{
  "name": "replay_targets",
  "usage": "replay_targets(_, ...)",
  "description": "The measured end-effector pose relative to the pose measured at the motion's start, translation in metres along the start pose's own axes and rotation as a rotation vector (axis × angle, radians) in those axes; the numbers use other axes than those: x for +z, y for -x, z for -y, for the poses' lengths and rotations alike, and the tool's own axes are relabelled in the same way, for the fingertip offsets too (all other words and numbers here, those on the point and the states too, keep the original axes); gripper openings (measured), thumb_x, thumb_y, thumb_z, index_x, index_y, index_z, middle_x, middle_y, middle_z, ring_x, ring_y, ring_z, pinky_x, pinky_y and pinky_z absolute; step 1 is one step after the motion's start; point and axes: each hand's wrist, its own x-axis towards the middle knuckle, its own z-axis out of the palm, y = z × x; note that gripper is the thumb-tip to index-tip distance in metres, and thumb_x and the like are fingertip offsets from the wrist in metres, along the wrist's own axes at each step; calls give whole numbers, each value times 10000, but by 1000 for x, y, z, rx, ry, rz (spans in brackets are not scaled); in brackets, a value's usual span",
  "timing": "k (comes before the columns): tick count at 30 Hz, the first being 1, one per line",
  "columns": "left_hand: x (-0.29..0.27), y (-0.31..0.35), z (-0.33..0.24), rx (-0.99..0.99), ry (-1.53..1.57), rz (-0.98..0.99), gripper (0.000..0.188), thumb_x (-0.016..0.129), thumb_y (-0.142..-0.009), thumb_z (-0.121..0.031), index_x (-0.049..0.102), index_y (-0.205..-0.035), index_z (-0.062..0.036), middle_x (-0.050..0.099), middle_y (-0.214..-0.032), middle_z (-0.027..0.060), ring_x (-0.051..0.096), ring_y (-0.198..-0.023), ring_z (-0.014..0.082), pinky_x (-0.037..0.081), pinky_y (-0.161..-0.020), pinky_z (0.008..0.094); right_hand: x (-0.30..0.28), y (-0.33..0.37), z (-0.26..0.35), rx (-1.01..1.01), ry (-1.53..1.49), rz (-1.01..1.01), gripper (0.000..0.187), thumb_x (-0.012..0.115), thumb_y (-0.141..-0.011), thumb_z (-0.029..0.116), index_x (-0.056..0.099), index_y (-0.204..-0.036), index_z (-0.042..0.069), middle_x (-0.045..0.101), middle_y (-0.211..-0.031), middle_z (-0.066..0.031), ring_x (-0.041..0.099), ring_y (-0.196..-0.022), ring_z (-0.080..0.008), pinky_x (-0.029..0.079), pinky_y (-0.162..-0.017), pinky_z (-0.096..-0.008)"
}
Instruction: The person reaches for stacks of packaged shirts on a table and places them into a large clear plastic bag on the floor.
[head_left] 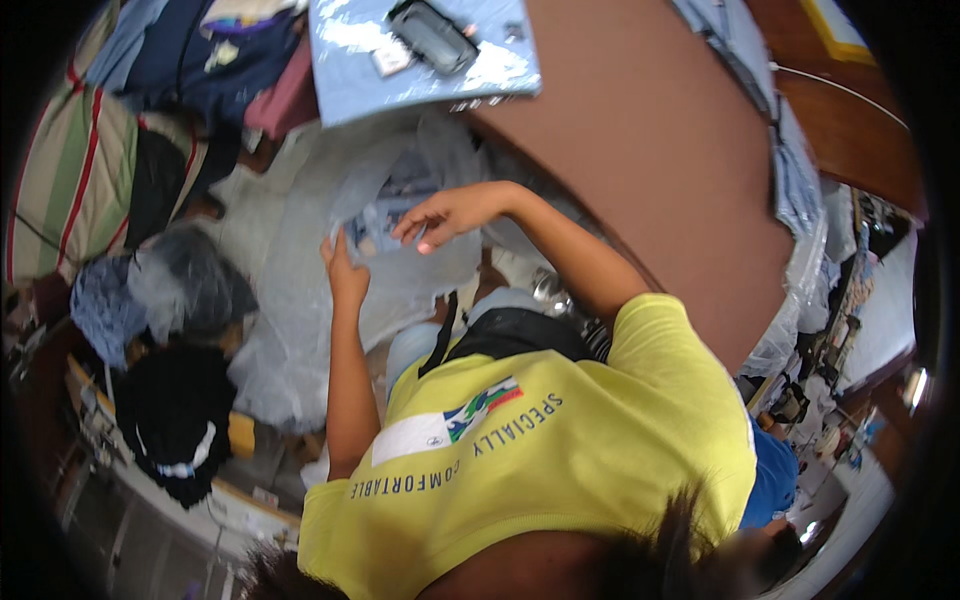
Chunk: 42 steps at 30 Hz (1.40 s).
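Your left hand (345,272) is closed on the edge of a clear plastic bag (400,235) with a folded blue garment inside, fingers curled together around the film. Your right hand (445,215) rests on top of the same bag, fingers slightly spread and bent, fingertips pressing the plastic; whether they pinch it cannot be told. The bag sits on a heap of loose clear plastic wrapping (290,300) just beside the brown table (650,150). On the table's far end lies another bagged light-blue garment (350,60), flat and rectangular, with a small white label (392,60) and a dark tape dispenser (435,35) on it. Further bagged blue garments (790,180) are stacked along the table's right edge.
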Motion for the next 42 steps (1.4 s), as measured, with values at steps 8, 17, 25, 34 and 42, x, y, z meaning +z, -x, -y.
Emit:
replay_targets(8, -2, 8, -9, -97, 15, 75, 695, 523, -583, 47, 411, -1247, -123, 270, -1266, 238, 313, -1165, 397, 271, -973, 371, -192, 202, 62, -476, -392, -1590, 454, 627, -760, 110, 423, -1158, 30, 554, -981, -96, 551, -859, -170, 461, -740, -288)
replay_targets(17, -14, 55, -27, -61, -195, -238, 570, 592, -620, 19, 486, -1155, -147, 257, -1292, 195, 298, -1163, 348, 225, -968, 410, -276, 299, 31, -198, -986, -2836, 617, 620, -705, 116, 253, -1193, 26, 398, -1168, -229, 481, -1007, -363, 408, -870, -414)
replay_targets(25, -9, 92, -24, -237, -97, -304, 489, 587, -659, 16, 513, -1121, -127, 277, -1282, 174, 325, -1148, 325, 298, -925, 391, -320, 372, 10, -639, -1378, -2597, 484, 633, -688, 100, 426, -1082, -91, 486, -1130, -207, 548, -944, -312, 478, -772, -417)
replay_targets(34, 3, 76, -82, -1, -177, -290, 456, 538, -676, 18, 513, -1114, -107, 289, -1283, 181, 313, -1152, 342, 250, -962, 402, -325, 401, -1, -682, -1466, -2278, 384, 689, -657, 140, 528, -996, 53, 508, -1091, -127, 519, -980, -284, 447, -767, -484)
replay_targets(42, 7, 61, -119, 198, -142, -277, 385, 529, -688, 9, 546, -1061, -85, 352, -1246, 164, 346, -1130, 332, 262, -959, 398, -275, 387, -34, -928, -1338, -1902, 395, 595, -742, 48, 453, -1111, 55, 474, -1151, -117, 467, -1049, -293, 349, -881, -560)
